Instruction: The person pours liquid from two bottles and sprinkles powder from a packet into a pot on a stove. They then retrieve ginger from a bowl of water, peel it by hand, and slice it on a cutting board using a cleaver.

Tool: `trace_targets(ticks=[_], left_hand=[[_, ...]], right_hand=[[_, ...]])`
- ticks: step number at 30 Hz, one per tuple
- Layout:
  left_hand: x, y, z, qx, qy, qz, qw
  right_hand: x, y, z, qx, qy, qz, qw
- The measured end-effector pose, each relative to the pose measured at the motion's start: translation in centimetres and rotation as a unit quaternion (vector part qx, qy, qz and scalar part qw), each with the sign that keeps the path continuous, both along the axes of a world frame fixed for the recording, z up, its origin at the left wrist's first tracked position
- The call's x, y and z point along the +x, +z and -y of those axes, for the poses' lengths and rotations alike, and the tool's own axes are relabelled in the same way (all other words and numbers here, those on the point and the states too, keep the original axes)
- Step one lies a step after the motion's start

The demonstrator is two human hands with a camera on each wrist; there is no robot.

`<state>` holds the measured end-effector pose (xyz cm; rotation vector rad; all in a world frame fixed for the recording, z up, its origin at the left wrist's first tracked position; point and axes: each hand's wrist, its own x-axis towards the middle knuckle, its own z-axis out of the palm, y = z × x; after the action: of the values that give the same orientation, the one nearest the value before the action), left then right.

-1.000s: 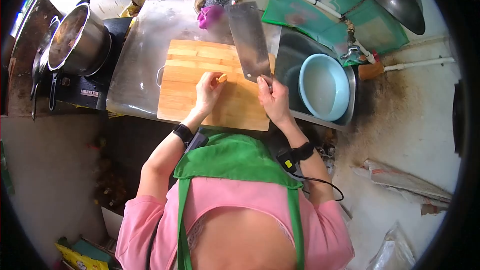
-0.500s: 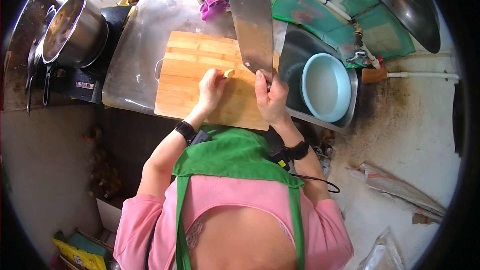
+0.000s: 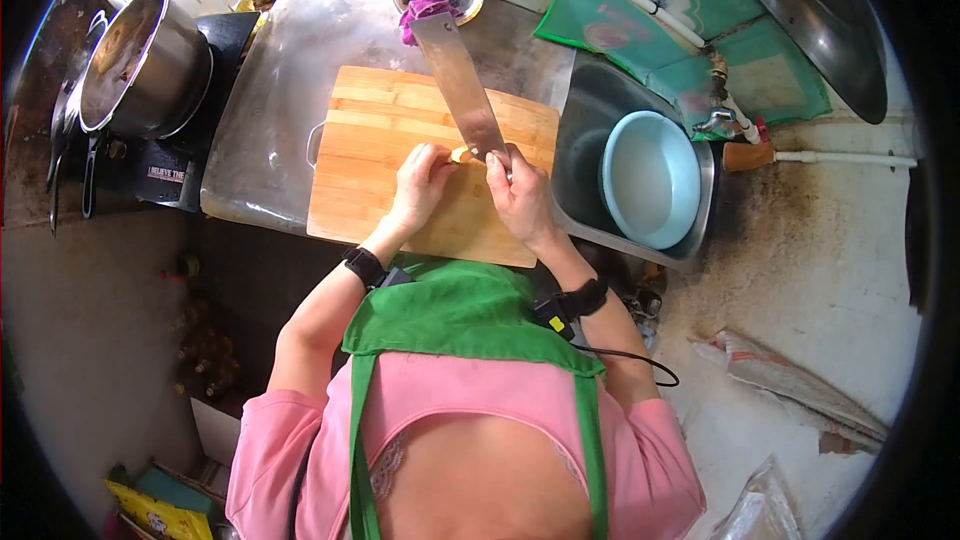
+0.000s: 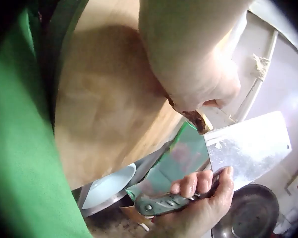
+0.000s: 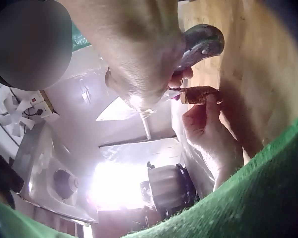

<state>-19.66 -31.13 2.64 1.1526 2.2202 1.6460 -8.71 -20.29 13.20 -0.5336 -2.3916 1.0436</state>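
Observation:
My left hand (image 3: 420, 185) pinches a small piece of ginger (image 3: 460, 155), with brown skin and a yellowish cut face, above the wooden cutting board (image 3: 365, 160). In my right hand (image 3: 522, 202) is the handle of a cleaver (image 3: 458, 80), its broad blade pointing away from me and tilted left. The blade's heel is right at the ginger's exposed end. From the left wrist view, the brown skin of the ginger (image 4: 194, 119) shows beside the blade's lower corner. The right wrist view has the ginger (image 5: 196, 94) just below the cleaver's dark handle (image 5: 203, 42).
A light-blue basin (image 3: 652, 180) sits in the sink (image 3: 580, 130) right of the board. Behind the board are a bowl (image 3: 470, 10) with steel scourers and a purple cloth (image 3: 425, 10). A metal pot (image 3: 150, 90) stands on a black cooker (image 3: 220, 45) at left.
My right hand has moved left, bringing the cleaver's heel to the ginger and swinging the blade's far end leftward. My left hand keeps its pinch on the ginger, nearly in place.

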Motion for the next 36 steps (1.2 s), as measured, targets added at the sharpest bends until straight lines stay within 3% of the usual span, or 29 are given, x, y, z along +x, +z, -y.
trace_targets(ticks=[11,16,19,22,26,29,36], left_hand=[[-0.1,2.9,-0.5,0.052,0.020,0.000,0.998],[-0.9,0.0,-1.0,0.015,0.001,-0.018,1.000],[0.1,-0.5,-0.6,0.010,-0.014,0.002,1.000],[0.7,0.1,-0.8,0.017,0.002,0.045,0.999],[0.4,0.7,-0.9,0.002,-0.003,0.020,1.000],[0.2,1.4,-0.9,-0.014,-0.020,0.044,0.999],[-0.7,1.6,-1.0,-0.012,-0.034,-0.019,0.999]], right_hand=[[0.1,2.8,0.2,-0.023,-0.002,0.016,1.000],[-0.2,-1.1,-1.3,0.048,-0.003,0.024,0.999],[1.1,-1.4,-1.6,-0.029,-0.033,0.031,0.999],[0.8,-0.4,-1.0,-0.040,-0.018,0.006,0.999],[0.3,-0.3,-0.6,-0.057,-0.015,-0.019,0.998],[0.1,-0.1,-0.3,-0.038,-0.013,-0.005,0.999],[-0.1,0.5,-0.3,-0.030,0.010,-0.016,0.999]])
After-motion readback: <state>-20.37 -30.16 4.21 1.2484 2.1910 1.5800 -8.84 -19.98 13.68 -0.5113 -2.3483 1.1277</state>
